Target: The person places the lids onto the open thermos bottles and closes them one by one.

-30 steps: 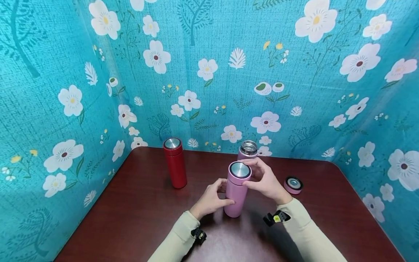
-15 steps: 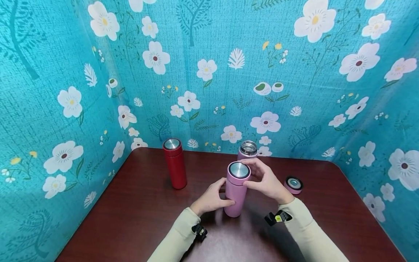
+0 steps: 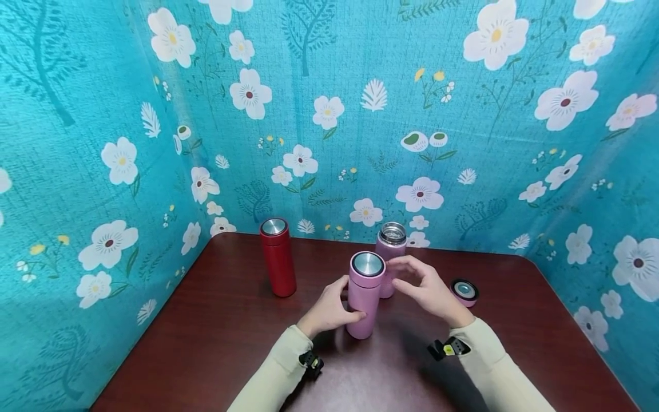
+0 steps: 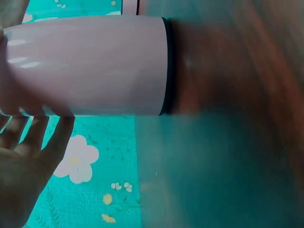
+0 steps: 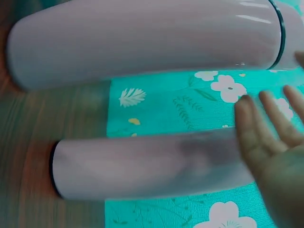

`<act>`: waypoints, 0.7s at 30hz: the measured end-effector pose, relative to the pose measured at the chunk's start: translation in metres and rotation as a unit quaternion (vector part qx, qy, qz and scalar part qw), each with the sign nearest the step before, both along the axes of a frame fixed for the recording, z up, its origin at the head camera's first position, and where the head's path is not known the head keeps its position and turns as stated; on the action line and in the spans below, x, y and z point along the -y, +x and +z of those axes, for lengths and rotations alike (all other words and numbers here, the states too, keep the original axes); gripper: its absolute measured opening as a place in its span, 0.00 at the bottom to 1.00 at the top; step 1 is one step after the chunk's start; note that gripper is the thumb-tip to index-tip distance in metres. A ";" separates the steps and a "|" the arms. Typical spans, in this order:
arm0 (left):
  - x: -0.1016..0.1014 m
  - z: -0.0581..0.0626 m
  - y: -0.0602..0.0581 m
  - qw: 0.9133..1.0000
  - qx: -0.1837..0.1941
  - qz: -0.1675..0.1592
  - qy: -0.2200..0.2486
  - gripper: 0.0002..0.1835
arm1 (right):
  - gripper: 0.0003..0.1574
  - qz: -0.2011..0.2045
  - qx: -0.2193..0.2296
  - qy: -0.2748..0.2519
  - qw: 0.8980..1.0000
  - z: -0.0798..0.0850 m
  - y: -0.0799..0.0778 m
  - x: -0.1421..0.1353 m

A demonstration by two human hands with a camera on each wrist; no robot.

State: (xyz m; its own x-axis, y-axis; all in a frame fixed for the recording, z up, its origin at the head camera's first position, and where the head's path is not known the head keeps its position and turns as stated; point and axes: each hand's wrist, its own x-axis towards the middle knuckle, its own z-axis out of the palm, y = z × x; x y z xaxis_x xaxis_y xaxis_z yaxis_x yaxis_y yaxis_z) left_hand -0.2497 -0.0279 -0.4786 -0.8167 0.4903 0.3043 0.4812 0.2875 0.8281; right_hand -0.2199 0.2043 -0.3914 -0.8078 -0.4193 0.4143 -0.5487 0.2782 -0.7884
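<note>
My left hand grips a pink thermos around its body, thumb across the front. Its lid with a silver top is on, and it stands roughly upright in the head view. The left wrist view shows the same thermos lying across the picture, fingers behind it. Just right of the lid hovers my right hand, fingers loosely bent and holding nothing. Behind stands a second pink thermos without its lid, bare steel mouth up, partly hidden by the held one. In the right wrist view my fingers overlap that lidless thermos.
A loose pink lid lies on the dark red-brown table, right of my right hand. A red thermos with its lid on stands at the back left. Blue flowered cloth hangs behind and at both sides.
My right hand has come off the held thermos's lid and moved slightly right. The left hand has shifted that thermos a little left, uncovering more of the lidless one.
</note>
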 end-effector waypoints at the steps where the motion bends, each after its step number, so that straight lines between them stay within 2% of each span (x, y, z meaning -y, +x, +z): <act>1: 0.002 0.000 -0.001 1.000 0.002 0.010 -0.002 0.34 | 0.20 -0.011 -0.004 0.020 1.000 -0.005 -0.001 -0.002; 7: 0.011 0.001 -0.009 0.998 0.014 0.066 0.010 0.34 | 0.18 -0.071 0.003 0.151 0.986 -0.033 -0.003 -0.015; 13: 0.019 0.003 -0.021 0.991 -0.010 0.132 0.003 0.35 | 0.18 -0.093 -0.005 0.219 0.971 -0.042 0.005 -0.023; 17: 0.026 0.004 -0.031 0.984 -0.027 0.175 0.005 0.36 | 0.18 -0.109 -0.015 0.270 0.957 -0.048 0.009 -0.027; 21: 0.031 0.007 -0.039 0.978 -0.034 0.204 0.016 0.34 | 0.21 -0.128 -0.009 0.316 0.940 -0.055 0.014 -0.032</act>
